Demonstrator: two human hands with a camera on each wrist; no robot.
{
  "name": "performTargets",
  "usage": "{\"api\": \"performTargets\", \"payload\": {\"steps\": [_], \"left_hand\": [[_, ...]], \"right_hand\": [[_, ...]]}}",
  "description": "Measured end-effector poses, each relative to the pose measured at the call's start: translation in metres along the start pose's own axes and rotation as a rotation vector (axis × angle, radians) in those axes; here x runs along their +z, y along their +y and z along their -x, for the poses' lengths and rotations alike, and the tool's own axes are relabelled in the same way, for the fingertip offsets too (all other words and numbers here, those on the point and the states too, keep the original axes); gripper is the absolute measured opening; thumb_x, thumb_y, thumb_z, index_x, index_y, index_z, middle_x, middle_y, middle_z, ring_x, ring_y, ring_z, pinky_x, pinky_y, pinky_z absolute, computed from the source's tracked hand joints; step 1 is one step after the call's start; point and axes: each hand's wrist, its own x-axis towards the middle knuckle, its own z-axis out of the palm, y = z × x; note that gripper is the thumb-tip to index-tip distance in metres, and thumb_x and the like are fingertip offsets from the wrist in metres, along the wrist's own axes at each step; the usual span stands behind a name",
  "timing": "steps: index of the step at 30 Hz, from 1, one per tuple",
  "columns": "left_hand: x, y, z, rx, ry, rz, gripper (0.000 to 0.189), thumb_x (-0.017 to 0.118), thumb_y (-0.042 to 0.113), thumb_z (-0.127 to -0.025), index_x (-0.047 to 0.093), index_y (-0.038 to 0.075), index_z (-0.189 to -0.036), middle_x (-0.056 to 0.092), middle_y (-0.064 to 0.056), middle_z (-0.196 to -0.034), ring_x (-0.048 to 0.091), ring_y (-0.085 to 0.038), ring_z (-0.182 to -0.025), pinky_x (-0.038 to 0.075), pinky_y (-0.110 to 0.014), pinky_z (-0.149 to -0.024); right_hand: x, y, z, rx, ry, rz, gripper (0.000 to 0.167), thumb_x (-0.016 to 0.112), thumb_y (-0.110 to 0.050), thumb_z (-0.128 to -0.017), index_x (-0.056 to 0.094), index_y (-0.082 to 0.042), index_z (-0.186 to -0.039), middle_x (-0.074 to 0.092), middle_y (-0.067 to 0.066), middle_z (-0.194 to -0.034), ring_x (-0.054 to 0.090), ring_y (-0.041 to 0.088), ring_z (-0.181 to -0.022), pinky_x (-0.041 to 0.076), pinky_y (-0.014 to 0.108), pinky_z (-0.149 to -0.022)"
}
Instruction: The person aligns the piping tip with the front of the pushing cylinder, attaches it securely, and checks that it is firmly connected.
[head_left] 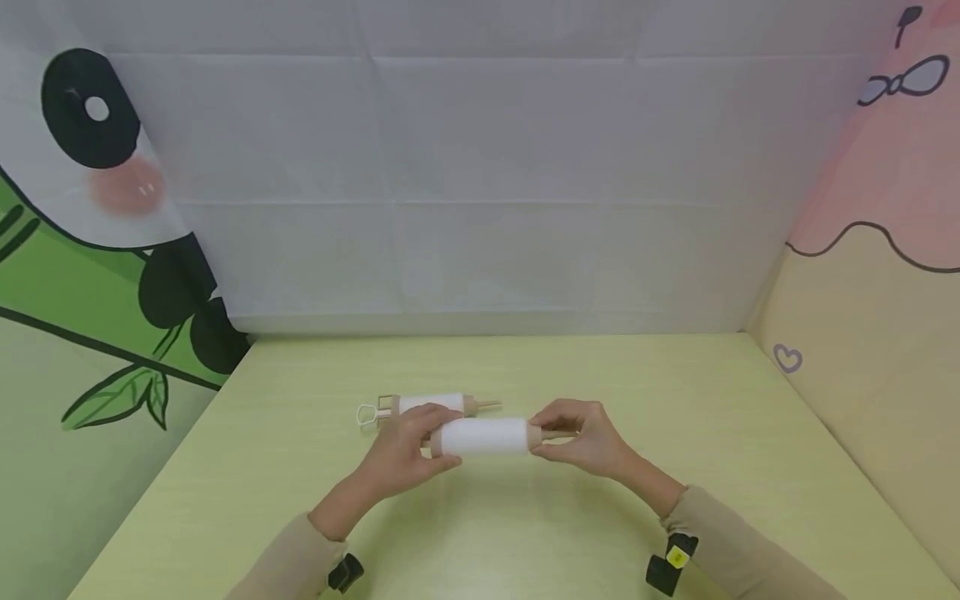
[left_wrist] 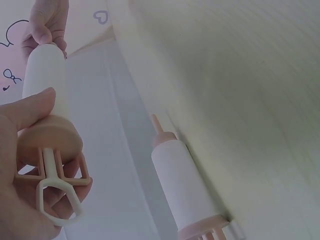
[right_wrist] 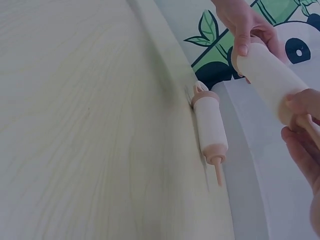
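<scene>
In the head view, a white icing syringe with tan end caps is held level above the table between both hands. My left hand grips its handle end; in the left wrist view, the thumb lies along the barrel and the tan finger loops with the white plunger ring show beside the palm. The right hand pinches the tan cap at the nozzle end, with thumb and fingers on opposite sides. Behind it, a second icing syringe of the same kind lies on the table, its thin nozzle pointing right.
The pale yellow-green table stretches around the hands. A white sheet wall stands at its back edge. Printed panels flank it, a panda panel on the left and a pink and cream panel on the right.
</scene>
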Motion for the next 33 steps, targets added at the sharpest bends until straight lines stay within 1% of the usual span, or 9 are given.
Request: {"api": "performTargets", "payload": {"steps": [3, 6, 12, 17, 22, 26, 29, 33], "left_hand": [[-0.001, 0.001, -0.002, -0.007, 0.002, -0.023, 0.047, 0.081, 0.016, -0.066, 0.061, 0.007, -0.108, 0.063, -0.007, -0.104, 0.06, -0.018, -0.087, 0.053, -0.02, -0.067], [-0.003, 0.0, -0.002, -0.028, -0.011, -0.019, 0.047, 0.081, 0.016, -0.066, 0.061, 0.007, -0.107, 0.062, -0.007, -0.104, 0.06, -0.018, -0.087, 0.053, -0.019, -0.067], [-0.009, -0.011, 0.005, -0.077, -0.049, -0.006, 0.047, 0.08, 0.015, -0.067, 0.06, 0.007, -0.109, 0.061, -0.005, -0.105, 0.061, -0.019, -0.088, 0.052, -0.019, -0.069], [-0.014, -0.025, 0.014, -0.105, -0.047, -0.024, 0.047, 0.08, 0.014, -0.067, 0.06, 0.007, -0.108, 0.061, -0.005, -0.105, 0.06, -0.02, -0.089, 0.053, -0.02, -0.069], [-0.016, -0.038, 0.023, -0.125, -0.055, 0.002, 0.046, 0.08, 0.012, -0.067, 0.06, 0.005, -0.107, 0.06, -0.007, -0.104, 0.059, -0.022, -0.09, 0.053, -0.02, -0.07], [-0.015, -0.047, 0.031, -0.155, -0.075, 0.03, 0.046, 0.079, 0.011, -0.067, 0.06, 0.004, -0.107, 0.059, -0.011, -0.107, 0.059, -0.025, -0.093, 0.053, -0.021, -0.072], [-0.015, -0.054, 0.037, -0.179, -0.084, 0.031, 0.048, 0.08, 0.011, -0.067, 0.059, 0.003, -0.109, 0.058, -0.014, -0.11, 0.059, -0.027, -0.094, 0.053, -0.024, -0.073], [-0.014, -0.062, 0.044, -0.201, -0.097, 0.013, 0.05, 0.08, 0.013, -0.066, 0.059, 0.001, -0.111, 0.057, -0.016, -0.113, 0.058, -0.028, -0.095, 0.054, -0.025, -0.071]], "right_hand": [[0.001, 0.0, 0.0, -0.02, 0.01, 0.046, 0.026, 0.071, 0.014, -0.067, 0.063, 0.008, -0.091, 0.062, 0.02, -0.088, 0.064, 0.015, -0.078, 0.055, 0.039, -0.062], [0.001, -0.002, 0.0, -0.016, 0.009, 0.097, 0.029, 0.072, 0.011, -0.068, 0.062, 0.007, -0.095, 0.062, 0.02, -0.092, 0.064, 0.02, -0.081, 0.055, 0.038, -0.064], [-0.004, -0.007, 0.0, 0.02, 0.003, 0.177, 0.041, 0.073, 0.007, -0.069, 0.058, 0.007, -0.107, 0.06, 0.02, -0.103, 0.059, 0.034, -0.091, 0.053, 0.043, -0.071], [-0.012, -0.007, 0.005, 0.033, 0.019, 0.238, 0.041, 0.074, 0.006, -0.068, 0.059, 0.004, -0.106, 0.061, 0.017, -0.104, 0.059, 0.031, -0.092, 0.053, 0.038, -0.076], [-0.017, -0.004, 0.01, 0.016, 0.036, 0.278, 0.04, 0.075, 0.005, -0.068, 0.06, 0.003, -0.104, 0.061, 0.015, -0.102, 0.059, 0.029, -0.091, 0.052, 0.042, -0.075], [-0.021, -0.002, 0.014, 0.018, 0.049, 0.284, 0.039, 0.075, 0.005, -0.068, 0.06, 0.002, -0.104, 0.061, 0.015, -0.101, 0.059, 0.029, -0.09, 0.051, 0.045, -0.074], [-0.023, -0.001, 0.017, 0.022, 0.056, 0.289, 0.039, 0.075, 0.006, -0.067, 0.06, 0.003, -0.104, 0.061, 0.015, -0.1, 0.059, 0.031, -0.089, 0.051, 0.045, -0.073], [-0.026, 0.001, 0.021, 0.021, 0.07, 0.307, 0.039, 0.075, 0.007, -0.067, 0.06, 0.003, -0.102, 0.061, 0.014, -0.099, 0.059, 0.03, -0.087, 0.052, 0.045, -0.071]]}}
